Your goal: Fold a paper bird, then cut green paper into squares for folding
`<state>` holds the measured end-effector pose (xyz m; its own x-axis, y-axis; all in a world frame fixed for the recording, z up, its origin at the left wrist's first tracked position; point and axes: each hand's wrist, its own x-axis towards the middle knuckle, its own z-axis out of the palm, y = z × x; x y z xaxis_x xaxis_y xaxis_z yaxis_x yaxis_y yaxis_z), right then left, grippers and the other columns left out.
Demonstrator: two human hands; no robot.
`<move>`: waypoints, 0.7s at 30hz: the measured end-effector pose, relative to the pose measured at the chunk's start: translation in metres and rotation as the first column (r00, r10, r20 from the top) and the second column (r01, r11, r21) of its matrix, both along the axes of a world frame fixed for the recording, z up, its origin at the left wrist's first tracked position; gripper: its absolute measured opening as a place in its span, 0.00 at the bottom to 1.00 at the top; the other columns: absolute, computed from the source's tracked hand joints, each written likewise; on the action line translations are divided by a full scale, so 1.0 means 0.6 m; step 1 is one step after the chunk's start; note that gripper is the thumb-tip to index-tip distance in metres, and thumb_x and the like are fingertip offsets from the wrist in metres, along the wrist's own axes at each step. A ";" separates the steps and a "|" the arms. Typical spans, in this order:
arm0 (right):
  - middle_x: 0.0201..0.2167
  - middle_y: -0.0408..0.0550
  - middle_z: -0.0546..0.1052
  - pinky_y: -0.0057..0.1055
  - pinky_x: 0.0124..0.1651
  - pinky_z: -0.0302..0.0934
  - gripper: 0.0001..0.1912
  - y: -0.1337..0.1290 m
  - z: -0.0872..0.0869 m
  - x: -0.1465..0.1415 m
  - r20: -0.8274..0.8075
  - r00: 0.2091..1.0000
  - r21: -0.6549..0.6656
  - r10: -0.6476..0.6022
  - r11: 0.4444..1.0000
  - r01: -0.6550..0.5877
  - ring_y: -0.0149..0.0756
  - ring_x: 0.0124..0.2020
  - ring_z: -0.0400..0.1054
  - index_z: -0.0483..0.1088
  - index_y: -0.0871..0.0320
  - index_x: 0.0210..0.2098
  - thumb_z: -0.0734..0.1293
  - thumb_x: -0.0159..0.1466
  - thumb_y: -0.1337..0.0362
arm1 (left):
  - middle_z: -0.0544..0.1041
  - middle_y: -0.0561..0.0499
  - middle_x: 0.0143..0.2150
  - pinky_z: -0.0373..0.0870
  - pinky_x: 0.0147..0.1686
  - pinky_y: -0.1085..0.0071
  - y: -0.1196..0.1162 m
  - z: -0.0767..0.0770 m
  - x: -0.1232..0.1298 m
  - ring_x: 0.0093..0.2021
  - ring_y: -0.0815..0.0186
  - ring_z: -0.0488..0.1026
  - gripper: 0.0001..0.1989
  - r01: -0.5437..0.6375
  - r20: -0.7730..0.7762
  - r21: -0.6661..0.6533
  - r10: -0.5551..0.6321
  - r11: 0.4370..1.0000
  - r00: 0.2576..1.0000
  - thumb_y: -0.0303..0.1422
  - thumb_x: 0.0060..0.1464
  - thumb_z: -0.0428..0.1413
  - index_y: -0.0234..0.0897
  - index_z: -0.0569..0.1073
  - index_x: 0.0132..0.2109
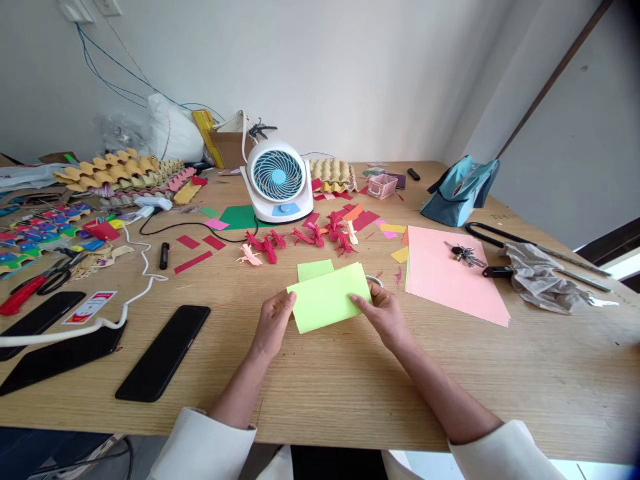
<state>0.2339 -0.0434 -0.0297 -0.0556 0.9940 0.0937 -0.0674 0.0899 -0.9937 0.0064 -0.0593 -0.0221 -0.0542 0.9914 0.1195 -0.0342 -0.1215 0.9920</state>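
Observation:
A light green sheet of paper [327, 300] is held up between both hands above the wooden table. My left hand [273, 322] pinches its left edge, thumb on top. At the right edge, my right hand [384, 313] grips it, with the thumb lying across the face. Behind the sheet lies another light green piece [315, 269], partly covered. A round rim [374, 281] shows just behind my right hand; the rest of that object is hidden. Several folded red paper figures [316, 235] stand in a row farther back.
A white fan [279, 180] stands behind the figures. Pink sheets [445, 280] with keys [465, 254] lie right, near a blue bag [460, 193]. A black phone [164, 353], scissors [55, 275] and a white cable [146, 270] are left. Egg trays [117, 173] sit back left.

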 end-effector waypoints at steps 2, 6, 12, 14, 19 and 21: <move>0.33 0.46 0.77 0.32 0.35 0.60 0.18 -0.001 0.000 -0.001 0.008 1.000 0.001 -0.007 1.000 0.007 0.37 0.33 0.66 0.75 0.57 0.38 0.73 0.55 0.50 | 0.81 0.46 0.39 0.70 0.40 0.68 0.001 0.001 0.002 0.39 0.59 0.76 0.21 0.009 -0.010 -0.016 -0.010 1.000 1.000 0.47 0.54 0.59 0.32 0.80 0.45; 0.34 0.46 0.76 0.32 0.36 0.60 0.17 -0.003 0.000 -0.002 0.008 1.000 0.011 0.004 1.000 -0.004 0.38 0.34 0.66 0.75 0.56 0.38 0.73 0.56 0.51 | 0.82 0.47 0.39 0.71 0.41 0.68 0.005 -0.004 0.006 0.40 0.60 0.76 0.21 -0.009 0.014 -0.039 0.009 0.999 1.000 0.45 0.52 0.62 0.33 0.80 0.45; 0.36 0.47 0.76 0.32 0.38 0.60 0.15 -0.003 0.001 -0.004 -0.005 1.000 0.007 0.013 1.000 -0.013 0.39 0.36 0.66 0.74 0.55 0.36 0.73 0.55 0.52 | 0.82 0.46 0.40 0.73 0.43 0.65 0.006 -0.006 0.009 0.39 0.59 0.77 0.22 -0.022 0.068 -0.045 0.025 0.999 0.997 0.44 0.49 0.64 0.33 0.80 0.46; 0.34 0.46 0.76 0.32 0.37 0.60 0.15 -0.003 0.002 -0.004 -0.015 1.000 0.013 0.008 1.000 -0.007 0.38 0.36 0.66 0.74 0.55 0.34 0.74 0.55 0.52 | 0.83 0.46 0.40 0.73 0.44 0.64 0.005 -0.004 0.010 0.39 0.59 0.78 0.22 -0.009 0.077 -0.047 0.013 0.999 0.997 0.43 0.49 0.65 0.33 0.80 0.47; 0.34 0.46 0.76 0.32 0.38 0.60 0.13 -0.004 0.003 -0.003 -0.012 1.000 0.022 0.005 1.000 -0.005 0.38 0.35 0.66 0.72 0.55 0.32 0.73 0.57 0.53 | 0.83 0.46 0.41 0.73 0.45 0.63 0.005 -0.004 0.008 0.40 0.58 0.78 0.22 -0.005 0.075 -0.049 0.009 0.999 0.997 0.42 0.50 0.64 0.33 0.80 0.48; 0.35 0.47 0.76 0.32 0.38 0.60 0.13 -0.004 0.002 -0.003 -0.025 1.000 0.016 0.015 1.000 -0.015 0.38 0.36 0.66 0.72 0.55 0.30 0.72 0.58 0.52 | 0.83 0.46 0.40 0.73 0.45 0.64 0.005 -0.005 0.008 0.40 0.59 0.78 0.21 -0.007 0.073 -0.052 0.011 0.999 0.997 0.42 0.50 0.64 0.33 0.80 0.48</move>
<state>0.2321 -0.0458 -0.0288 -0.0682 0.9915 0.1108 -0.0939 0.1042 -0.9901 0.0113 -0.0563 -0.0249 -0.0698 0.9955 0.0633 -0.1058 -0.0705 0.9919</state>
